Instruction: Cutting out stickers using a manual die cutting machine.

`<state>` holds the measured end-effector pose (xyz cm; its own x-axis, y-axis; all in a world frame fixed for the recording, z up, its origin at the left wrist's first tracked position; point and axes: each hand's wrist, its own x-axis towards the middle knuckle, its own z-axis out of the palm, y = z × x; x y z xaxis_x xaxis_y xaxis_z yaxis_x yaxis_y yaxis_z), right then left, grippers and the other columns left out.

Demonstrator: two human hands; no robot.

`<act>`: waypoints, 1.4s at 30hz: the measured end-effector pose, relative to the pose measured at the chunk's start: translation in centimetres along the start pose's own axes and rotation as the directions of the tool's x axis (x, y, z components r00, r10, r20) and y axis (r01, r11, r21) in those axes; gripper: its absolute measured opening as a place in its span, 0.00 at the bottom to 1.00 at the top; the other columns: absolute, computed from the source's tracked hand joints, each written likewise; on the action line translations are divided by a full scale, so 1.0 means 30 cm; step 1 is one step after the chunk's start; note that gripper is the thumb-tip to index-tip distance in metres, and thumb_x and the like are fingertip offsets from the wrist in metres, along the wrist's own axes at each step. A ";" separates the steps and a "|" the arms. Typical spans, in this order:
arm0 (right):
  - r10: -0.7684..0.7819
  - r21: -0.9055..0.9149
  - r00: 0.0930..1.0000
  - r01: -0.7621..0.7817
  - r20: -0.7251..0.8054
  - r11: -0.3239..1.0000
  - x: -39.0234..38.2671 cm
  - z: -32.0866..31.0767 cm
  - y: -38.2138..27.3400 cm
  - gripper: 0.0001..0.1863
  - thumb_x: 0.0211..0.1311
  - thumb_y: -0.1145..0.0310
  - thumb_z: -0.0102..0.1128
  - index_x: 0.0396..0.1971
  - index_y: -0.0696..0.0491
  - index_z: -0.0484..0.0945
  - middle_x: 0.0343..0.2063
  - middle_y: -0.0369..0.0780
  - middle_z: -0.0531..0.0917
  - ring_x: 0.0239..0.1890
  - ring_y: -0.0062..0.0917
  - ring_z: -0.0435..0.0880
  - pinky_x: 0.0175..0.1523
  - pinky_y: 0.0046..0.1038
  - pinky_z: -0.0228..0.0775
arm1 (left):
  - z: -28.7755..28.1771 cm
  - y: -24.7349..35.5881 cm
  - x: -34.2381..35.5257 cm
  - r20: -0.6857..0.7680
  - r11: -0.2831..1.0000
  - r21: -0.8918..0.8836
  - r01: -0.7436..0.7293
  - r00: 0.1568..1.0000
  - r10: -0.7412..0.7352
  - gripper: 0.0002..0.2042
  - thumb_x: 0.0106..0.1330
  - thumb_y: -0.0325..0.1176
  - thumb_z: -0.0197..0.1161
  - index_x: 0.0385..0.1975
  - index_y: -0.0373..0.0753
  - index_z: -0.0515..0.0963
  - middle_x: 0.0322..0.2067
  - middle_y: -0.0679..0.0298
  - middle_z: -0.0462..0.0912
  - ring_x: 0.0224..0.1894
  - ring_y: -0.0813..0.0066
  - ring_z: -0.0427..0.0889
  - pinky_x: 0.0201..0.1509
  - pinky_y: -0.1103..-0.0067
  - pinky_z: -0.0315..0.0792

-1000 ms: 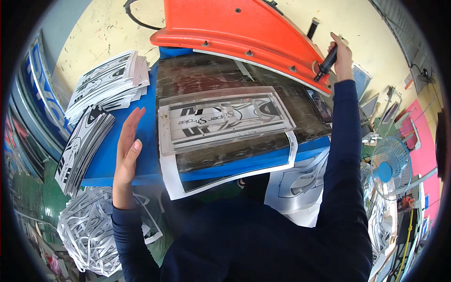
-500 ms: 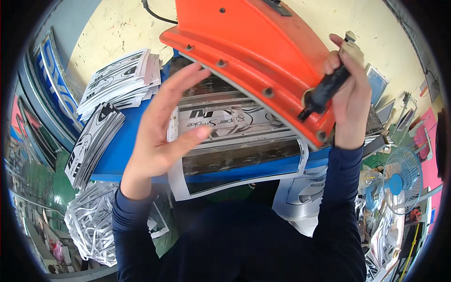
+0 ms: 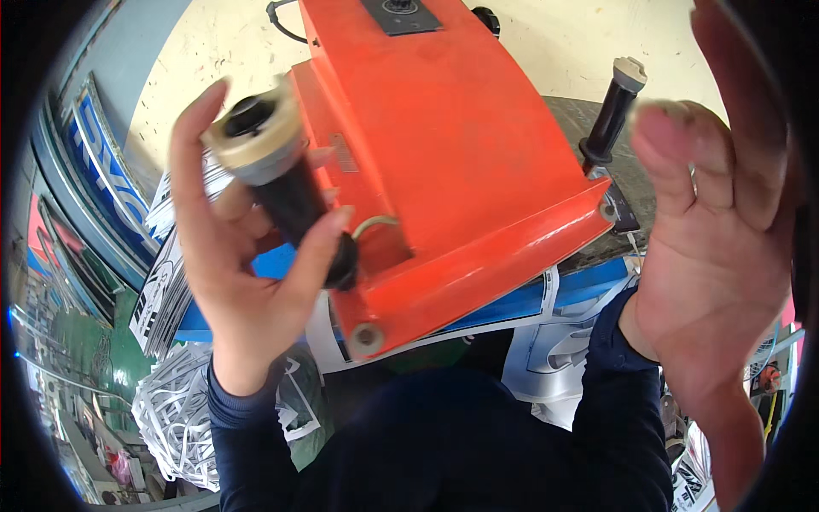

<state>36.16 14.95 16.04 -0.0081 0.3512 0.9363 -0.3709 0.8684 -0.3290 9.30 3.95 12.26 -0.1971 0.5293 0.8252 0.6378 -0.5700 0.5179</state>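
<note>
The large orange-red swinging head of a press (image 3: 465, 154) stands over the work table in front of me. My left hand (image 3: 243, 247) is round the black handle (image 3: 290, 205) at its left corner, with the thumb in front, some fingers behind it and the index finger stretched out. My right hand (image 3: 712, 256) is raised at the right, palm toward me, fingers apart and holding nothing. Near it a second black handle (image 3: 607, 124) with a pale cap rises from the head's right side. Below the head, part of a printed sheet (image 3: 328, 343) sticks out; the rest is covered.
On the blue table (image 3: 192, 322), at the left, lies a stack of printed cut pieces (image 3: 162, 294). White paper offcuts (image 3: 183, 418) fill a heap below it. Curled sheets (image 3: 546, 363) hang under the table's front edge. Curved panels (image 3: 115, 188) lean at the far left.
The press head has swung toward the left and front, covering the clear-framed area and the sheet. My right hand has let go of its handle; my left hand has taken the left one.
</note>
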 end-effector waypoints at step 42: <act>-0.269 -0.450 0.959 0.204 -0.086 0.870 0.041 -0.103 0.517 0.15 0.59 0.59 0.75 0.41 0.49 0.82 0.33 0.42 0.82 0.27 0.32 0.83 0.36 0.33 0.75 | -0.325 -0.092 0.030 -0.032 0.821 0.534 -0.203 0.965 0.260 0.32 0.65 0.36 0.81 0.63 0.35 0.68 0.38 0.61 0.81 0.26 0.78 0.75 0.27 0.81 0.68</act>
<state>33.27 29.94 11.70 0.1716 0.1328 0.9762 0.0934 0.9842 -0.1503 0.11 -0.14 13.77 -0.0484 0.3426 0.9382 0.9612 -0.2394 0.1370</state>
